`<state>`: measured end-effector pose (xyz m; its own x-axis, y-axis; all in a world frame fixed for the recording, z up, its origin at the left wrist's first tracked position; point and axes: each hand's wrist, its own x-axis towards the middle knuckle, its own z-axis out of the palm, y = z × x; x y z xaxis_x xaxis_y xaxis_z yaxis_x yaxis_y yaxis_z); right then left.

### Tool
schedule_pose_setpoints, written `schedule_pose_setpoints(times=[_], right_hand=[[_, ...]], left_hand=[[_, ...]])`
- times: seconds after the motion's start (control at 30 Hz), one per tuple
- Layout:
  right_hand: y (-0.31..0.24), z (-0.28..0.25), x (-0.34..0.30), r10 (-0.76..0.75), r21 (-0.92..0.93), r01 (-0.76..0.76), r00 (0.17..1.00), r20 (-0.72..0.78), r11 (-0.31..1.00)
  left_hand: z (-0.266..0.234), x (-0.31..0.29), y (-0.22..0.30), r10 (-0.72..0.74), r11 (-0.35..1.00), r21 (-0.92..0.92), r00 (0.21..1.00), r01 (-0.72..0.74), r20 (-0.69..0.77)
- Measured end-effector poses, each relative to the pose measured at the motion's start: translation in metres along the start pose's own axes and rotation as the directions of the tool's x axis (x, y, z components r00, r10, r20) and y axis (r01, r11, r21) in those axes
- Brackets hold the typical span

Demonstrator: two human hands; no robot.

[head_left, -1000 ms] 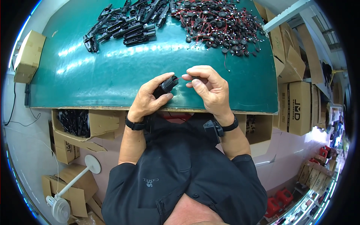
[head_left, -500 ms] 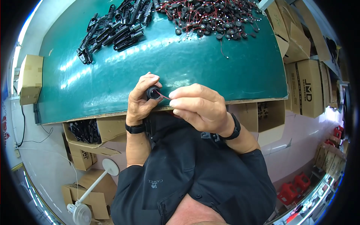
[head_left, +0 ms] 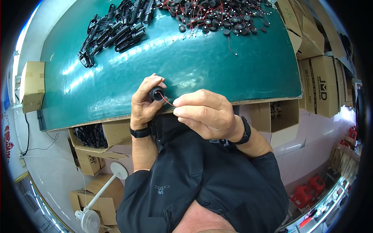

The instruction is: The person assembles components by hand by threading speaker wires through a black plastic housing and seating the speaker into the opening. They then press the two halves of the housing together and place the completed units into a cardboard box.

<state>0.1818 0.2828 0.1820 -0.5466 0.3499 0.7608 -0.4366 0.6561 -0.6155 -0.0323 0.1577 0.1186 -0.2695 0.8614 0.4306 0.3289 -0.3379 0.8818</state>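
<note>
My left hand (head_left: 143, 104) is closed around a black cylindrical part (head_left: 152, 94), its round hollow end tilted up toward me. A thin red wire (head_left: 167, 101) comes out of that opening and runs to my right hand (head_left: 208, 112). There the thumb and fingertips are pinched on the wire's free end; the very tip is hidden between them. Both hands are over the front edge of the green table (head_left: 202, 70). What the wire joins inside the part cannot be seen.
Black handle-like parts with ribbed ends (head_left: 116, 33) are heaped at the far left of the table. Black discs with red wires (head_left: 221, 17) lie piled at the far right. Cardboard boxes (head_left: 285, 116) stand below the front edge. A carton (head_left: 33, 86) is at the left.
My right hand has shifted slightly down and left, still pinching the wire. The black part's opening has turned a little, showing more wire inside. The whole view has shifted slightly.
</note>
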Motion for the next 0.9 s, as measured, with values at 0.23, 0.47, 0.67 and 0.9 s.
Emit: schedule_pose_setpoints(times=[0.23, 0.47, 0.67, 0.9], right_hand=[[-0.002, -0.003, 0.0, 0.001, -0.015, -0.001, 1.0, 0.001, 1.0], [-0.01, -0.011, 0.001, 0.017, -0.028, -0.016, 0.999, 0.034, 0.999], [-0.009, -0.01, 0.0, 0.019, -0.047, -0.018, 0.999, 0.031, 0.999], [-0.009, -0.013, 0.001, 0.01, -0.106, -0.003, 0.998, 0.065, 0.994]], left_hand=[[0.0, 0.0, -0.001, -0.007, 1.0, 0.016, 1.0, 0.007, 0.007], [0.0, 0.0, 0.0, -0.019, 0.999, 0.028, 1.0, 0.018, 0.005], [0.001, 0.001, 0.002, -0.033, 0.999, 0.036, 0.999, 0.033, 0.01], [0.003, 0.001, 0.002, -0.036, 0.997, 0.07, 0.999, 0.034, 0.022]])
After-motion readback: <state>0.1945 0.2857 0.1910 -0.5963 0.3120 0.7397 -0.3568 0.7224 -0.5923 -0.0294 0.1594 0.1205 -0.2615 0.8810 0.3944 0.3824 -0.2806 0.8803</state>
